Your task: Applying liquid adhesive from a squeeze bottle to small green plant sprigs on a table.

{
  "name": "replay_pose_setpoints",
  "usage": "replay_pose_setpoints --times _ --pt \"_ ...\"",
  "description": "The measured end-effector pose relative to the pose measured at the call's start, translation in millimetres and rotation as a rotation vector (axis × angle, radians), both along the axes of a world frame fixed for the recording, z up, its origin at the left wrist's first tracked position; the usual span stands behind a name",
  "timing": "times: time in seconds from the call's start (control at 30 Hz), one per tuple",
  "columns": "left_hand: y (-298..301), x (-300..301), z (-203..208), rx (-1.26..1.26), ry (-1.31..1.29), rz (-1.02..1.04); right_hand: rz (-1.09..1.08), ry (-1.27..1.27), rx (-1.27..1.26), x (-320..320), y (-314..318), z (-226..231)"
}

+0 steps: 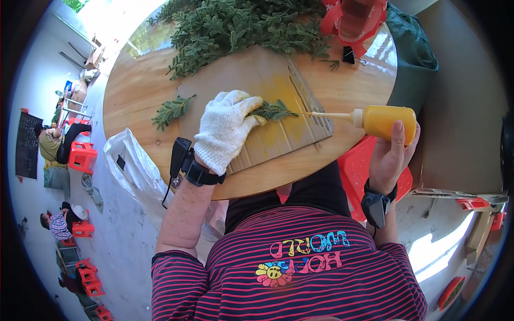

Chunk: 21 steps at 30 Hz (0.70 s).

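Observation:
My left hand, in a white knit glove stained yellow at the fingertips, pinches a small green fir sprig over a cardboard sheet. Bare, my right hand is wrapped round a squeeze bottle of yellow liquid, tilted on its side. Its long thin nozzle points left, with the tip at or very close to the sprig's end; whether they touch I cannot tell. Yellow stains cover the cardboard around the sprig. Another fir sprig lies on the table, left of my gloved hand.
A heap of fir sprigs covers the far side of the round wooden table. Back right are a red container and a black binder clip. A white plastic bag hangs at the left edge. People sit on red stools farther left.

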<state>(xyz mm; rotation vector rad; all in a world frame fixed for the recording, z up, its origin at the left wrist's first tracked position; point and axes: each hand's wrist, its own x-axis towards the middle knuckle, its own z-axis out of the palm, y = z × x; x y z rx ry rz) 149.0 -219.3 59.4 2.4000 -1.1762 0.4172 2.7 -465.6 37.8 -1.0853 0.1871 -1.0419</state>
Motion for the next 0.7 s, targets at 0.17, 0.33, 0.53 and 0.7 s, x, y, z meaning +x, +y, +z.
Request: replay_pose_setpoints --times 0.17,0.33,0.53,0.7 --pt "1 -1 7 0.008 -0.016 0.004 -0.014 -0.032 0.018 -6 -5 0" --pt "7 -2 9 0.064 -0.045 0.074 0.046 -0.059 0.054 -6 -12 -9" --pt "56 8 38 0.106 -0.21 0.311 0.145 -0.103 0.125 9 0 -4" --pt "105 26 52 0.262 -0.339 0.581 0.24 -0.165 0.275 33 10 -8"
